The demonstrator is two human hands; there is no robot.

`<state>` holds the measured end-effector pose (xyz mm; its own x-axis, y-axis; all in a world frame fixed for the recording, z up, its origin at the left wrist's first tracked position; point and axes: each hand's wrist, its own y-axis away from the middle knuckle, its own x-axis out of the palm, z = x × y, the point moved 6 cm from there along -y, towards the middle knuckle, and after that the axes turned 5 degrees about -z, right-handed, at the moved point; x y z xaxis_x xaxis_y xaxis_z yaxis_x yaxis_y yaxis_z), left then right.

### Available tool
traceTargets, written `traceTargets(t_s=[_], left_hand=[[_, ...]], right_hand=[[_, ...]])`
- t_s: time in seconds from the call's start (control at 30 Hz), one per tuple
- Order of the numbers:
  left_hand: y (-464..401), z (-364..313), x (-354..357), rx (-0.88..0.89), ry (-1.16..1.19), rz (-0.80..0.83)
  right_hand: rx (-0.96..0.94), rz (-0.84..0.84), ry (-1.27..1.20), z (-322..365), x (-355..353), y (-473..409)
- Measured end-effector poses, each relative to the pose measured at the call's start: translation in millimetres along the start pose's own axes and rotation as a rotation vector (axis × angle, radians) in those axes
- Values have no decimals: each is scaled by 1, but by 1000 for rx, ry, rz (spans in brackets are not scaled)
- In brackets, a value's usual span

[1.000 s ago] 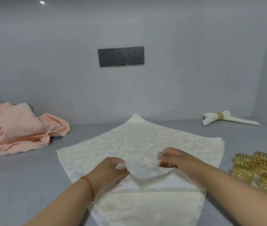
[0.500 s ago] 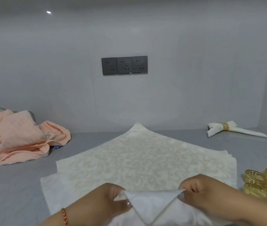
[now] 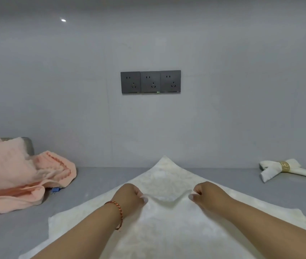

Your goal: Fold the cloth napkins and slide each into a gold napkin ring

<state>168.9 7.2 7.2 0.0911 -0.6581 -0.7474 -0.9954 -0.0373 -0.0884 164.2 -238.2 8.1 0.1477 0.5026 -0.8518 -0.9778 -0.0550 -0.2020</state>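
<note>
A cream patterned cloth napkin [image 3: 167, 176] lies spread on the grey counter, one corner pointing at the back wall. Its near corner is lifted and carried over the cloth. My left hand [image 3: 129, 196] pinches that raised edge on the left side. My right hand [image 3: 207, 196] pinches it on the right, so the edge hangs slightly slack between the two hands. A finished napkin [image 3: 271, 171] in a gold ring [image 3: 285, 166] lies at the back right. The loose gold rings are out of view.
A heap of peach towels [image 3: 18, 176] sits at the left, with a small blue object [image 3: 55, 189] at its edge. Three dark wall sockets [image 3: 150, 82] are set in the grey back wall. Grey counter [image 3: 96, 180] shows around the napkin.
Both hands have carried the pinched near corner forward over the napkin, toward the far corner. The view has tilted up, so the loose gold rings at the right have left the frame.
</note>
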Motion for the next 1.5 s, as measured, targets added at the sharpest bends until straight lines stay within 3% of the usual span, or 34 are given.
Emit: traceTargets(t_s=[0.33,0.57,0.8,0.93,1.07,1.17,1.3,1.5], left_hand=[[-125,29,43,-206,-76,-87],[-159,40,61,-241,-96,-90],[-162,36,62,-216,-242,-83],[-165,17,56,-115,-409,-181],[-175,5,79,-89,-447,-16],[-182,4,83,-105,-389,70],[-181,13,81,-95,-162,37],[-173,24,77,-35,310,2]], right_hand=[[149,-79,133,-36,44,-101],[122,-70,261,-37,47,-128],[126,-61,324,-37,54,-137],[159,-24,370,-35,54,-140],[147,40,395,-24,61,-152],[145,59,331,-22,68,-161],[141,82,162,-32,77,-168],[71,-85,-284,-38,76,-164]])
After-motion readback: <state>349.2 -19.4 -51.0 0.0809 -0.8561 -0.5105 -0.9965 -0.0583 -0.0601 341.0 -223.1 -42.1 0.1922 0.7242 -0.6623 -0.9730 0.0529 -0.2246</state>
